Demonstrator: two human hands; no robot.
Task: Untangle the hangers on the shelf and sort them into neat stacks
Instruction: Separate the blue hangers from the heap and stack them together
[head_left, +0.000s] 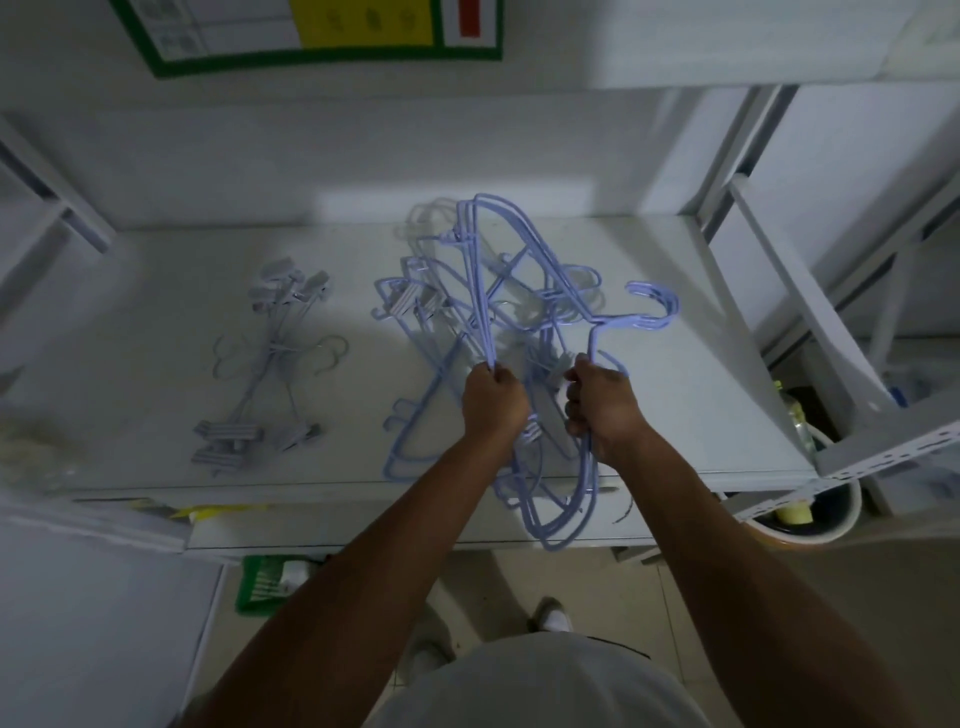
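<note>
Blue hangers (519, 291), grey clip hangers (270, 358), white shelf (675, 395).

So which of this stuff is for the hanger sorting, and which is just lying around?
For the job: tangled blue hangers, gripped by left hand and right hand; stack of clip hangers; shelf.
Lying about: green basket, wall poster, bucket.

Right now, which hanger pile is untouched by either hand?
The grey clip-hanger stack, alone at the left of the shelf. Both the left hand and right hand grip the blue tangle.
</note>
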